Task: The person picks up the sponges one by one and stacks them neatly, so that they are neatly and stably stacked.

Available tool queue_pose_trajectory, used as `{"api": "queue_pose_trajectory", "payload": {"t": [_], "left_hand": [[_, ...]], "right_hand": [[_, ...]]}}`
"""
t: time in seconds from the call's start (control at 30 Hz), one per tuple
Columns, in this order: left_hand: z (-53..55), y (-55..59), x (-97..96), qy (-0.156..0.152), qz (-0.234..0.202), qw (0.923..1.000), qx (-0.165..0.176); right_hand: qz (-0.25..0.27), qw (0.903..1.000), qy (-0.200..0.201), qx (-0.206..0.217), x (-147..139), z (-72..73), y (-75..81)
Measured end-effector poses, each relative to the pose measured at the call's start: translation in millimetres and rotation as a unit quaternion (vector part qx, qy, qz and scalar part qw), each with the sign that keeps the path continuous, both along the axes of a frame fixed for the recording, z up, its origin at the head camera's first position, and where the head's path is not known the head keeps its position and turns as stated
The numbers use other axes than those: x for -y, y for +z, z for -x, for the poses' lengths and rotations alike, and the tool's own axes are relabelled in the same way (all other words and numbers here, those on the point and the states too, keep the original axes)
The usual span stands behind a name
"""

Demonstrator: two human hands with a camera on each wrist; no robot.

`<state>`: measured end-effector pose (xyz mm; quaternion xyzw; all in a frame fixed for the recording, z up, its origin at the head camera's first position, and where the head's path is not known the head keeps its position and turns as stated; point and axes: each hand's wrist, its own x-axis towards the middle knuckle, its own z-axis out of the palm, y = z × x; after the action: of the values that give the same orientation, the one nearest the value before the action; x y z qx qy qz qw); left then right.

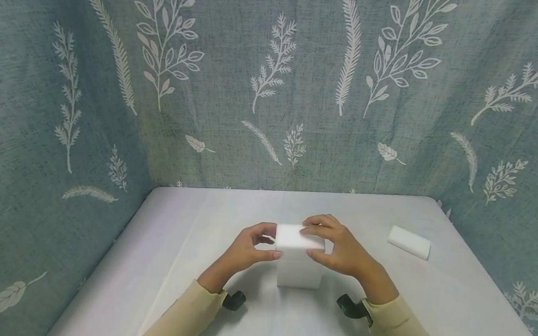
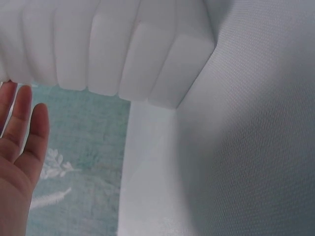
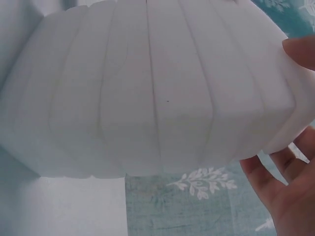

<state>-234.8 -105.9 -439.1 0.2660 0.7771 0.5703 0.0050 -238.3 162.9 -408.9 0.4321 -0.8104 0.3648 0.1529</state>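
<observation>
A stack of several white, sponge-like blocks (image 1: 299, 271) stands upright on the table, its layers visible in both wrist views. My left hand (image 1: 249, 247) is at the stack's upper left, its thumb on the front corner of the top block (image 1: 289, 237) and its fingers curved toward the back. In the left wrist view, some of that hand's fingers (image 2: 38, 123) extend beside the stack. From the right, my right hand (image 1: 340, 246) holds the top block, thumb in front and fingers over the top and far side. The blocks hide some of the fingertips.
A single white block (image 1: 409, 242) lies flat on the white table (image 1: 187, 266), to the right of the stack. Green leaf-patterned fabric (image 1: 237, 82) hangs behind the table and along both sides. A dark wrist device shows at each cuff.
</observation>
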Motion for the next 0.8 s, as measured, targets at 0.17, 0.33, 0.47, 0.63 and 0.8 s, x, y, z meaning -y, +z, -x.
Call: {"api": "queue_pose_trajectory", "payload": {"t": [0.17, 0.33, 0.47, 0.63, 0.8], "left_hand": [[7.2, -12.7, 1.2, 0.007, -0.003, 1.0000, -0.002], [7.3, -13.1, 1.2, 0.008, -0.001, 1.0000, -0.003], [7.2, -12.6, 1.5, 0.008, 0.004, 1.0000, -0.004], [7.8, -12.3, 1.7, 0.006, 0.005, 1.0000, 0.000], [7.7, -12.3, 0.7, 0.010, 0.016, 0.9998, 0.005]], "right_hand": [[0.000, 1.0000, -0.003, 0.004, -0.2, 1.1, -2.3], [-0.001, 1.0000, -0.004, 0.008, -0.4, 0.7, -2.6], [-0.002, 1.0000, -0.003, 0.006, -0.8, 0.6, -2.5], [-0.002, 1.0000, 0.004, -0.001, -1.4, 1.0, -2.1], [-0.012, 0.9999, 0.000, 0.002, -2.1, 1.5, -3.5]]}}
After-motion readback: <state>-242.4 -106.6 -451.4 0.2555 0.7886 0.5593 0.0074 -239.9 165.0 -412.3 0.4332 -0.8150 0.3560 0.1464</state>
